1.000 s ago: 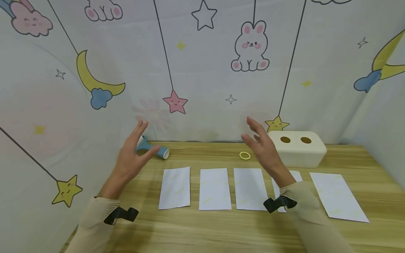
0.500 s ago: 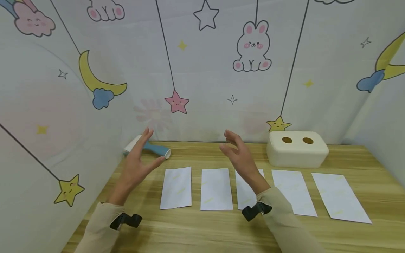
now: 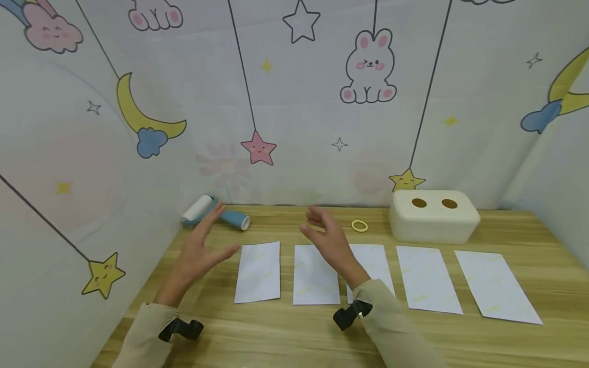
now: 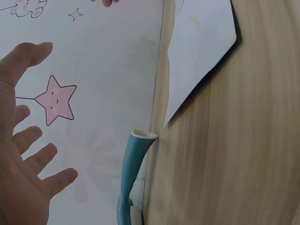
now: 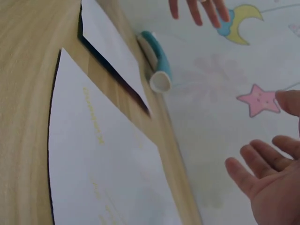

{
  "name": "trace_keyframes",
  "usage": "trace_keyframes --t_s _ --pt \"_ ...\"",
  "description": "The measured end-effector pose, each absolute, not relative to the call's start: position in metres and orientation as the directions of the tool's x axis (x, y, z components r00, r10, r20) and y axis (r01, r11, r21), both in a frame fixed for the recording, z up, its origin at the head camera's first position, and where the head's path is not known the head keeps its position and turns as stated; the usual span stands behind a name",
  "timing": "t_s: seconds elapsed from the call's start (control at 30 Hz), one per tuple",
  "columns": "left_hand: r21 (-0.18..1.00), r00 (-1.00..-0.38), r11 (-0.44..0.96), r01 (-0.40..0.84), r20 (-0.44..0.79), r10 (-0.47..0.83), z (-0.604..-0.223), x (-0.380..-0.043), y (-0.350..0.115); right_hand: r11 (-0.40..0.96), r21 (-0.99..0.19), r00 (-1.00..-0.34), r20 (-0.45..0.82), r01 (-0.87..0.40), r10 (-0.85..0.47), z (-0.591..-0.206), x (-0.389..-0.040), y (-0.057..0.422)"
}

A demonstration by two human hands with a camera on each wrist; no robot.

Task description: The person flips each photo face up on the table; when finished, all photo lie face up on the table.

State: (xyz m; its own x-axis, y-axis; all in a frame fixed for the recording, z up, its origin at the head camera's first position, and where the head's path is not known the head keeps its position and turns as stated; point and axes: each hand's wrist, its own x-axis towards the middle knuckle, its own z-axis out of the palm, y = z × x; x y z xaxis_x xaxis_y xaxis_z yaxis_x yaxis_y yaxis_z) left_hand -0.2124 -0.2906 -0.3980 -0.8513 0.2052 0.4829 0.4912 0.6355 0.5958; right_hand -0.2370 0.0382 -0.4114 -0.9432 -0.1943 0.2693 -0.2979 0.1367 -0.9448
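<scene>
In the head view my left hand (image 3: 195, 258) is raised over the left part of the table, fingers extended and thumb spread, holding nothing. Behind it lies a lint roller (image 3: 235, 220) with a blue handle and a white roll. My right hand (image 3: 330, 244) hovers above the middle sheets, palm turned inward and fingers loosely bent, with nothing in it. It overlaps part of a white paper sheet (image 3: 315, 286). The left wrist view has the left hand (image 4: 21, 183) apart from the lint roller's handle (image 4: 133, 161). Fingers of the right hand (image 5: 276, 192) are spread in the right wrist view.
Several white sheets form a row on the wooden table (image 3: 257, 337), from a left sheet (image 3: 257, 273) to a slanted right one (image 3: 499, 286). A yellow ring (image 3: 353, 228) lies near the back. A cream box (image 3: 432, 225) with two holes stands back right, before a printed curtain (image 3: 299, 102).
My right hand has moved left and lower, away from the cream box, passing in front of the yellow ring. The left hand has shifted slightly right and down, uncovering the roll of the lint roller.
</scene>
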Motion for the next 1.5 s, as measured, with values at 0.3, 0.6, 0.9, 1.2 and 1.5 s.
trace_keyframes --t_s 0.3,0.6,0.9,1.2,1.5 --pt "0.612 -0.876 0.631 0.476 0.392 0.281 -0.409 -0.213 -0.295 0.166 -0.951 -0.952 0.224 -0.26 -0.209 -0.425 -0.233 0.021" --pt "0.647 -0.878 0.599 0.472 0.287 0.382 -0.415 -0.211 -0.293 0.21 -0.945 -0.943 0.187 -0.249 -0.276 -0.438 -0.226 0.006" --pt "0.605 -0.861 0.633 0.484 0.199 0.468 -0.42 -0.212 -0.289 0.24 -0.946 -0.943 0.14 -0.218 -0.303 -0.447 -0.218 -0.001" --pt "0.613 -0.851 0.656 0.441 0.054 0.522 -0.425 -0.208 -0.283 0.281 -0.926 -0.928 0.147 -0.25 -0.343 -0.457 -0.216 -0.01" --pt "0.55 -0.818 0.669 0.499 0.046 0.573 -0.428 -0.208 -0.278 0.342 -0.892 -0.917 0.164 -0.295 -0.364 -0.462 -0.216 -0.009"
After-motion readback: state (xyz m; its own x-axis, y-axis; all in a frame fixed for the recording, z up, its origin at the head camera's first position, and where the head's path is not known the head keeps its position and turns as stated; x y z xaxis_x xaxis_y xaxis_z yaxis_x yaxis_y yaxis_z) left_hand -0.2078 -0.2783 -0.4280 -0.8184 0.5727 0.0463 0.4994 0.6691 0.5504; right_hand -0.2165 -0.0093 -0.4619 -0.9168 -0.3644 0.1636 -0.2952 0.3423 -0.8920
